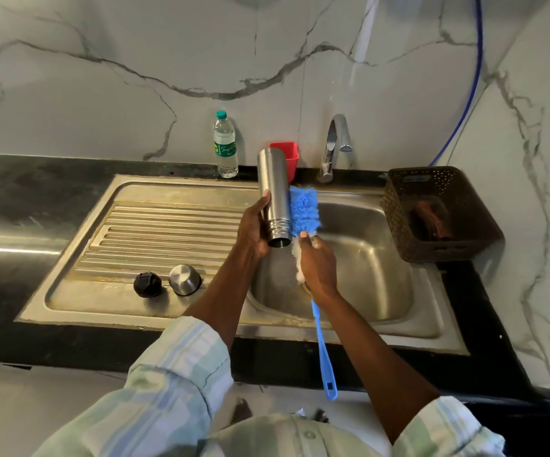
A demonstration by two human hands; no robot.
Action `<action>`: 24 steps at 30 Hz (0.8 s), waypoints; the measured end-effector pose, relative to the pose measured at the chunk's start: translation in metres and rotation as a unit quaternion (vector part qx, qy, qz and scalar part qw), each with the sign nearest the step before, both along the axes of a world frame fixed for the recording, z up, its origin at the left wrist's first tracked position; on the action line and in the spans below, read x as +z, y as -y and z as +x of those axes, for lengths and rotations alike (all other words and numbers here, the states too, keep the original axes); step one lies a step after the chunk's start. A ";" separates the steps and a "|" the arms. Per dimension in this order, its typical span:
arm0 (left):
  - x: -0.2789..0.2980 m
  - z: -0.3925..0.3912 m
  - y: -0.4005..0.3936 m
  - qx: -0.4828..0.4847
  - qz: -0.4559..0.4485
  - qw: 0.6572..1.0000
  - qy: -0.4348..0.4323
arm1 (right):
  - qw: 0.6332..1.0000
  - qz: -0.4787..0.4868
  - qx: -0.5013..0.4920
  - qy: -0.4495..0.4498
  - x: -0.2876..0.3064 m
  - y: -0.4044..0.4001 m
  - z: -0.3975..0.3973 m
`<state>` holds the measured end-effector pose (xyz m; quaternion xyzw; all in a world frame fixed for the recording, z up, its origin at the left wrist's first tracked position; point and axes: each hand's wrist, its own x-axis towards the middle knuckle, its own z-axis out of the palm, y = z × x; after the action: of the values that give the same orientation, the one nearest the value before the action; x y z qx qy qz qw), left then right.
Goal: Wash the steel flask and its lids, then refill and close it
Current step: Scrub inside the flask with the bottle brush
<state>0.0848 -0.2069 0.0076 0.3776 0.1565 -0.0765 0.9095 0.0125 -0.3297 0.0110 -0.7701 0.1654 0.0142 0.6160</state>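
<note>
Both hands are working over the sink [376, 301]: my left hand [254, 230] is gripping the flask [273, 192], mouth toward me, while my right hand [318, 263] is clutching the brush [304, 209] against its side. Both lids, black lid [147, 284] and steel cap [184, 280], are sitting on the drainboard [155, 232].

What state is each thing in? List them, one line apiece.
Steel flask: uncapped, mouth toward the person, held in left hand.
Blue bristle bottle brush: against the flask's outside, held in right hand.
Black inner lid: off, on drainboard.
Steel outer cap: off, on drainboard.
Chrome tap: no water running.
Clear plastic water bottle: capped, upright.
</note>
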 end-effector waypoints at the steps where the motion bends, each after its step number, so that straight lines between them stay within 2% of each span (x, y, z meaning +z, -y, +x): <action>1: -0.003 0.000 0.000 0.002 -0.001 1.000 -0.007 | 1.000 0.002 -0.002 0.000 0.002 0.000 0.002; 5: -0.001 -0.002 0.004 -0.003 -0.026 1.000 -0.016 | 0.998 -0.034 0.033 0.041 0.013 -0.006 0.002; 8: 0.002 -0.004 0.011 -0.014 -0.016 1.000 0.014 | 1.000 -0.003 -0.003 0.007 0.012 -0.001 0.005; 12: -0.002 0.001 0.012 -0.029 -0.027 0.999 0.023 | 0.999 -0.019 0.028 0.029 0.016 -0.004 0.002; 16: -0.008 0.001 0.010 -0.009 -0.010 1.000 -0.010 | 1.000 -0.003 -0.002 -0.002 0.010 0.005 0.005; 18: -0.006 0.000 0.010 -0.003 -0.017 1.000 -0.010 | 1.000 -0.003 0.005 0.011 0.011 0.007 0.004; 22: 0.007 -0.002 0.016 -0.038 -0.022 0.998 0.042 | 0.999 -0.002 0.020 0.030 0.009 0.000 0.000; 24: 0.005 -0.004 0.019 -0.022 -0.001 1.000 0.005 | 1.000 0.014 -0.008 0.002 0.000 0.002 0.008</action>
<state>0.0806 -0.2255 0.0128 0.3807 0.1435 -0.0946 0.9086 0.0201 -0.3317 0.0113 -0.7600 0.1704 0.0101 0.6271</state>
